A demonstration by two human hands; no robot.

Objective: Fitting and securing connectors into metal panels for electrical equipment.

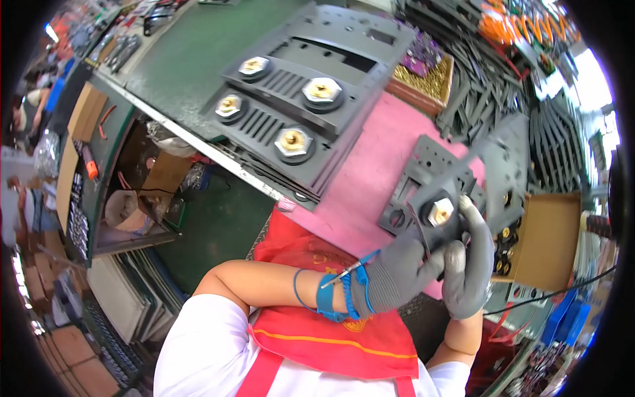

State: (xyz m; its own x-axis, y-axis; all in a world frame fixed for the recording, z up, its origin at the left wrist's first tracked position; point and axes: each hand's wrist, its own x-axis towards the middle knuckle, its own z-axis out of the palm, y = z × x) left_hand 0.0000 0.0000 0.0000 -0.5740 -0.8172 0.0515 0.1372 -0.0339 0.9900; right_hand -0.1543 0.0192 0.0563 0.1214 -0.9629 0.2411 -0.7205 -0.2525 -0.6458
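Observation:
My left hand [399, 270], in a grey glove with a blue strap at the wrist, grips the near edge of a dark metal plate [426, 192]. My right hand [471, 268], also gloved in grey, has its fingers bent along the right side of the same plate. A silver hex nut with a brass centre [440, 212] sits on the plate, close to the right fingertips. The plate is tilted and partly smeared by motion. Beneath it, another dark plate with holes [423, 159] lies on the pink mat [370, 152].
To the left, stacked dark plates [264, 142] carry several hex nuts with brass centres. Behind the mat stands a tray of small brass parts [436, 99]. Dark metal strips [473, 96] are heaped at the far right. A cardboard box [550, 231] sits beside black round parts [506, 251].

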